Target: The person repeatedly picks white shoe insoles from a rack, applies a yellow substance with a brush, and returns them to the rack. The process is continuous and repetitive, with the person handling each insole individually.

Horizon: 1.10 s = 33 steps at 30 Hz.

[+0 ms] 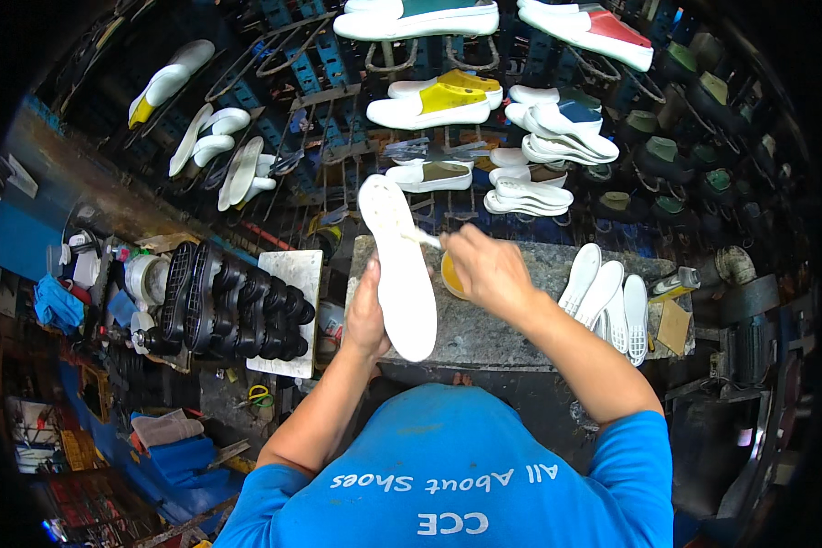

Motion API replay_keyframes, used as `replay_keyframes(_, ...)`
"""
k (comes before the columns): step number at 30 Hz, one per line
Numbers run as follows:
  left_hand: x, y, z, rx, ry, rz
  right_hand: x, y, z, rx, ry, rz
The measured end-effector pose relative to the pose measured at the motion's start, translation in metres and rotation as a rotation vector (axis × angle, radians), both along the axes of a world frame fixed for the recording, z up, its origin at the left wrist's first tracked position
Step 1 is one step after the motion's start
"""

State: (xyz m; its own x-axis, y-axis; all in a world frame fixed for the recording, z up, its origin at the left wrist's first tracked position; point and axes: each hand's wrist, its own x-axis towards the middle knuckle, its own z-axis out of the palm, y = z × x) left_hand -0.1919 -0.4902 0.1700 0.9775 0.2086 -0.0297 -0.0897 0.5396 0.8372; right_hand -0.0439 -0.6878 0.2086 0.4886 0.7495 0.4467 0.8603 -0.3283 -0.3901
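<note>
My left hand (pixel 366 313) is closed round the edge of a long white shoe sole (pixel 405 297), held tilted above the bench. Between the fingers of my right hand (pixel 490 272) is a small brush (pixel 423 238) with a pale tip, which meets the sole's upper part. Some faint marks show on the sole near that tip. Just behind my right hand, a round yellow container (pixel 450 277) stands on the bench, partly covered by the hand.
The worn grey bench (pixel 511 333) bears several white soles (pixel 601 297) at its right. Black soles (pixel 233 297) stand in rows at the left beside a white board (pixel 288 356). Ahead, a metal rack holds white shoes (pixel 438 102) on lasts.
</note>
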Motion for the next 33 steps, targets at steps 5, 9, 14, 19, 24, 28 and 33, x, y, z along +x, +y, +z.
replay_keyframes(5,0.012,0.019,0.001,-0.222,-0.157,0.193,-0.063,-0.033,-0.026,-0.173,-0.018,0.066)
replay_keyframes(9,0.02,0.019,0.0,-0.189,-0.229,0.242,-0.09,-0.026,-0.004,-0.206,0.241,0.088)
replay_keyframes(14,0.022,-0.004,0.01,-0.308,-0.207,0.148,-0.035,0.026,0.05,-0.056,0.14,0.054)
replay_keyframes(19,0.009,0.011,0.023,-0.334,-0.263,0.116,-0.051,0.005,0.08,-0.384,-0.057,0.252)
replay_keyframes(24,0.0,0.009,0.022,-0.255,-0.183,0.122,-0.019,0.017,0.104,-0.215,-0.177,0.225)
replay_keyframes(28,0.007,-0.006,0.017,-0.182,-0.147,0.07,0.03,0.072,0.105,-0.081,-0.232,0.04)
replay_keyframes(33,0.001,0.033,0.016,-0.254,-0.236,0.225,-0.06,0.034,0.055,-0.311,-0.024,0.276)
